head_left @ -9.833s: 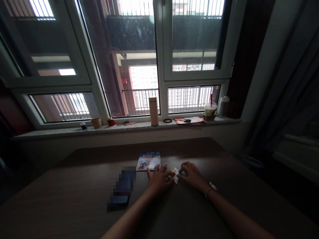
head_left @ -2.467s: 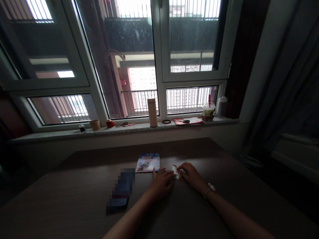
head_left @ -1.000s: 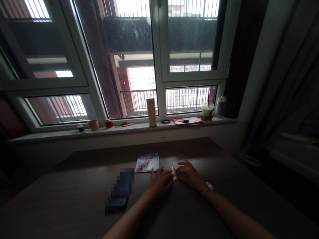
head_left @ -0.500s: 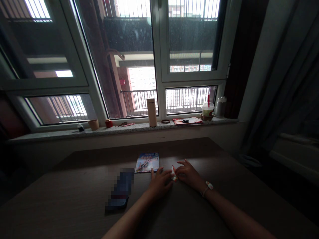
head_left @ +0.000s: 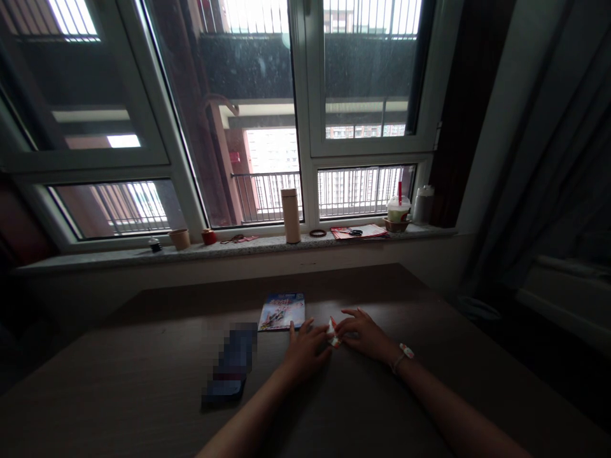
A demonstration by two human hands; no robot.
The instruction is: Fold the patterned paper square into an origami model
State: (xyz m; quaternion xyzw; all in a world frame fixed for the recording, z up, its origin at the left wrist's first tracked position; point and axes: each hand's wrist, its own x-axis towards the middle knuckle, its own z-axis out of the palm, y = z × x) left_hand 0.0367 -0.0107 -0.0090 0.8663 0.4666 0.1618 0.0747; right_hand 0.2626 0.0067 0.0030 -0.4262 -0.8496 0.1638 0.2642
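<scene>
A small folded piece of paper (head_left: pixel 333 331), white with orange-red marks, is between my hands over the dark table (head_left: pixel 162 356). My left hand (head_left: pixel 307 351) grips its left side with the fingertips, the thumb stretched away toward the booklet. From the right, my right hand (head_left: pixel 363 333) pinches the paper between thumb and a finger, while its other fingers extend outward. A bracelet (head_left: pixel 405 353) circles my right wrist. The paper's lower folds are partly hidden by my fingers. Just beyond my left hand lies a booklet (head_left: pixel 282 312) with a blue and pale cover.
Left of my forearm lies a dark pixelated object (head_left: pixel 231 366). On the windowsill (head_left: pixel 238 249) stand a beige bottle (head_left: pixel 290 216), a brown paper cup (head_left: pixel 179 239), a red spool-like item (head_left: pixel 209 236), scissors (head_left: pixel 354 233) on red papers, and a drink cup (head_left: pixel 398 208) with a straw.
My right wrist has shifted slightly to the right, and its fingers have moved a little. My left hand and the paper stay nearly in place.
</scene>
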